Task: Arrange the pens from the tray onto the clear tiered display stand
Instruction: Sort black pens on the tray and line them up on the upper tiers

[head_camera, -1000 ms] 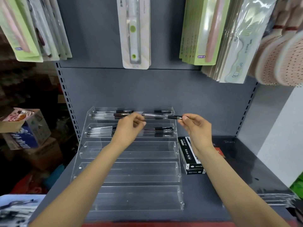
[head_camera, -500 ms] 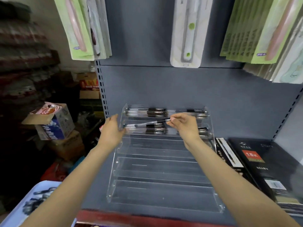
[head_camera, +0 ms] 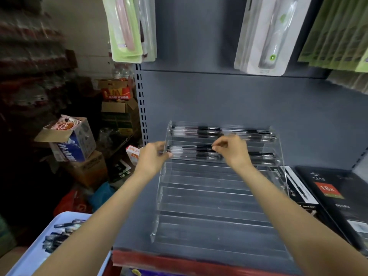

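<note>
A clear tiered display stand (head_camera: pixel 219 198) sits on the grey shelf. Its top two tiers hold black-and-clear pens; the lower tiers are bare. My right hand (head_camera: pixel 232 151) pinches the black end of a pen (head_camera: pixel 191 148) lying across the left half of the second tier. My left hand (head_camera: pixel 153 156) rests against the stand's left side wall at that tier, fingers touching the acrylic edge. A light blue tray (head_camera: pixel 37 251) at the lower left holds several more pens (head_camera: pixel 59 234), partly hidden by my left forearm.
Black diary boxes (head_camera: pixel 334 198) and a pen box (head_camera: pixel 298 188) lie right of the stand. Packaged goods hang above on the grey back panel. Cardboard boxes (head_camera: pixel 69 142) are stacked on the floor to the left. The shelf's red front edge (head_camera: pixel 179 259) runs below the stand.
The pen went from held above the tiers by both hands down onto the second tier's left half. My left hand let go and moved to the stand's left wall. The view swung left.
</note>
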Demonstrator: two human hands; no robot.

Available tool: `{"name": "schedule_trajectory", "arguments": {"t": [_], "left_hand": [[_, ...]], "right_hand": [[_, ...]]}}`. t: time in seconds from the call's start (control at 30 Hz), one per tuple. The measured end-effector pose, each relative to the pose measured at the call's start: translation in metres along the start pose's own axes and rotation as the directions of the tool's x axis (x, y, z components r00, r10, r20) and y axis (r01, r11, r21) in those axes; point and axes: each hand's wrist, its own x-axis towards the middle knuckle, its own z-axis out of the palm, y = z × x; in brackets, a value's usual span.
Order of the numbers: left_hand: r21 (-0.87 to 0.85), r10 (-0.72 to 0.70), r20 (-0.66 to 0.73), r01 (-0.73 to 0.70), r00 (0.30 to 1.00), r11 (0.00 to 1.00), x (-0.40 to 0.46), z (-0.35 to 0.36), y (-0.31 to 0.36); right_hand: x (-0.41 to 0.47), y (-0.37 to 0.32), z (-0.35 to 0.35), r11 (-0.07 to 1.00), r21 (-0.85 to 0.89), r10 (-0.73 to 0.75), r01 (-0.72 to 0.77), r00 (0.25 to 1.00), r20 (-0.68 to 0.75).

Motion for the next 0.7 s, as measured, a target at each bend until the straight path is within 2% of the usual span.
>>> {"name": "schedule_trajectory", "arguments": {"t": [0.13, 0.3, 0.4, 0.5, 0.7], "left_hand": [[-0.042, -0.04, -0.083, 0.037, 0.996, 0.998, 0.0, 0.001, 0.001], [0.012, -0.019, -0.161, 0.021, 0.987, 1.0, -0.012, -0.003, 0.004], [0.033, 0.005, -0.201, 0.002, 0.98, 0.999, -0.028, -0.014, 0.0], [0.091, 0.057, -0.148, -0.044, 0.987, 0.995, -0.054, -0.035, -0.018], [0.166, -0.013, -0.132, 0.035, 0.991, 0.985, -0.125, -0.103, -0.09]], "right_hand": [[-0.003, -0.002, -0.001, 0.998, 0.058, -0.022, 0.022, 1.0, 0.0], [-0.019, -0.015, 0.008, 0.978, 0.177, -0.103, 0.111, 0.993, -0.053], [-0.035, -0.034, 0.021, 0.948, 0.297, -0.13, 0.116, 0.991, 0.026], [-0.058, -0.062, 0.043, 0.905, 0.414, -0.163, 0.098, 0.978, 0.126], [-0.124, -0.125, 0.125, 0.887, 0.461, -0.195, 0.043, 0.937, 0.289]]}}
